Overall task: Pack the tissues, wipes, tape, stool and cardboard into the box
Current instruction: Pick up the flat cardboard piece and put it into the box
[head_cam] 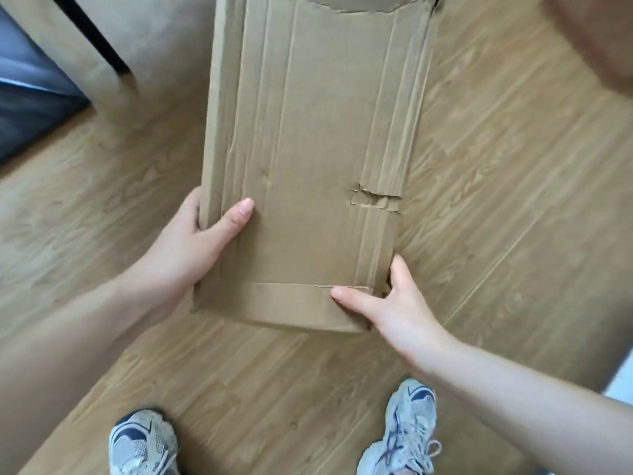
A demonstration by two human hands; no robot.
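Note:
A long, creased piece of brown cardboard (pixel 315 149) fills the middle of the head view, held above the wooden floor and running up past the top edge. My left hand (pixel 191 245) grips its lower left edge, thumb on top. My right hand (pixel 394 306) holds its lower right corner, one finger lying along the bottom fold. A small tear shows near the cardboard's right side. The box, tissues, wipes, tape and stool are out of view.
Wood-plank floor (pixel 513 200) lies all around. A beige furniture piece (pixel 113 56) with a dark gap stands at the upper left, with grey fabric (pixel 30 97) beside it. My two sneakers (pixel 144 443) show at the bottom. A blurred shape (pixel 603 36) sits upper right.

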